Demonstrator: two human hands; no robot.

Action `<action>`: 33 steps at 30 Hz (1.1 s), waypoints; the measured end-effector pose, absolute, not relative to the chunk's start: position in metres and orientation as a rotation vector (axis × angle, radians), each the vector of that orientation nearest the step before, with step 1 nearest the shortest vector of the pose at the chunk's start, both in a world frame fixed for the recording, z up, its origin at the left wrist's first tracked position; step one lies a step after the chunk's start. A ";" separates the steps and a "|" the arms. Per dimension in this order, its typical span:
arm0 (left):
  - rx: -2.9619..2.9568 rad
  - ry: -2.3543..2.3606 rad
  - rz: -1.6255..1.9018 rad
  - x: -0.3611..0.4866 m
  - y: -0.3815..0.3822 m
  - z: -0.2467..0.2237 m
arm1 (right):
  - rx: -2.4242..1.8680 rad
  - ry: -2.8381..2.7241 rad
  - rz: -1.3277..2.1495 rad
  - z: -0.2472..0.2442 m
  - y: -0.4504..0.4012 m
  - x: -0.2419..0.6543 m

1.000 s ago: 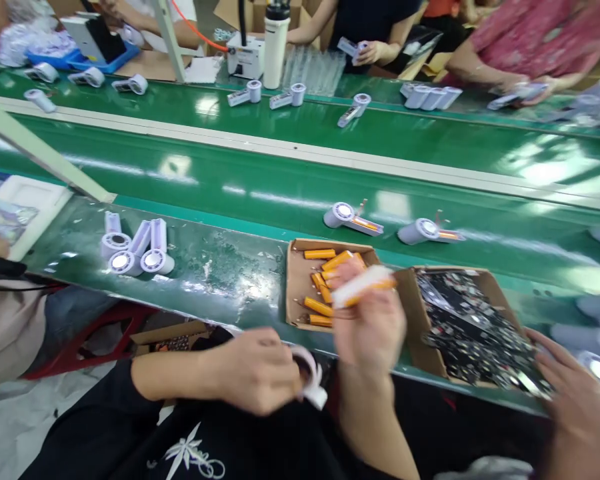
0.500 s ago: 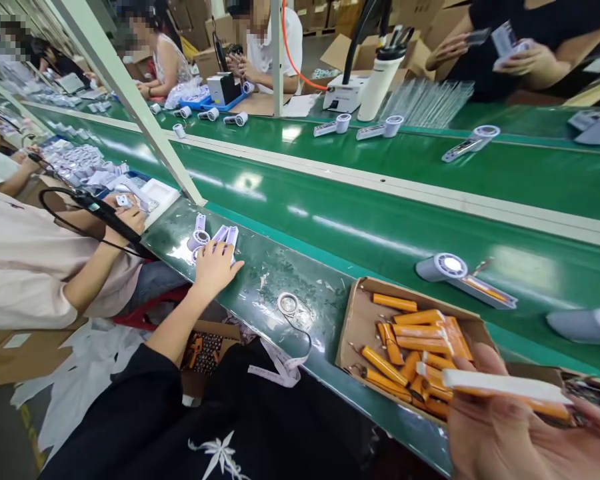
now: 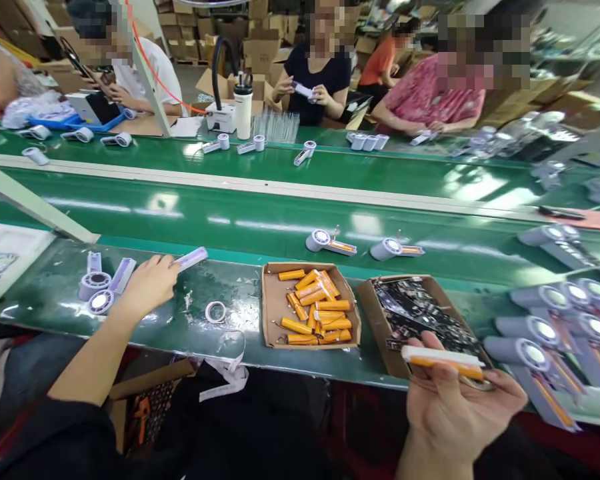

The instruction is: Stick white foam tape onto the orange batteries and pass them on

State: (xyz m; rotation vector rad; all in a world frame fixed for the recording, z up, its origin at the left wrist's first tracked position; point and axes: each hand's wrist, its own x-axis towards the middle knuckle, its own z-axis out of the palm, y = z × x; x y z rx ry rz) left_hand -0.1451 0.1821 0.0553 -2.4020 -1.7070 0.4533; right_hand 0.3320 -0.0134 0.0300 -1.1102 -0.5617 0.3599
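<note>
My left hand (image 3: pixel 153 285) is closed on a lavender fan housing (image 3: pixel 193 259), whose handle sticks out to the right above the bench. Beside that hand, two more housings (image 3: pixel 94 285) lie on the bench with their round heads together. My right hand (image 3: pixel 455 400) pinches an orange battery (image 3: pixel 453 366) with a white strip along its top, in front of a box of dark circuit parts (image 3: pixel 380 320). Between my hands sits a shallow cardboard box (image 3: pixel 271 320) of orange batteries (image 3: pixel 336 305).
A tape roll (image 3: pixel 215 312) lies on the bench (image 3: pixel 180 333). Two fan units (image 3: pixel 321 241) rest on the green belt (image 3: pixel 260 227); several more (image 3: pixel 530 353) stand at the right. A slanted post (image 3: pixel 40 203) rises at left. People sit across the belt.
The view has swung right. My left hand, earlier over the housings on the bench, now has one lifted away to the right. My right hand still holds the battery.
</note>
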 end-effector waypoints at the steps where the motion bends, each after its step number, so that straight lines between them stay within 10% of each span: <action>1: -2.508 -1.612 0.383 -0.126 0.199 0.057 | -1.102 -0.571 0.374 0.034 -0.011 0.330; 16: -3.367 -1.381 0.004 -0.034 0.387 -0.001 | -1.208 -0.768 0.494 0.055 0.003 0.268; 33: -3.291 -1.773 -0.438 -0.012 0.383 -0.030 | -1.500 -2.073 0.669 0.033 0.284 0.188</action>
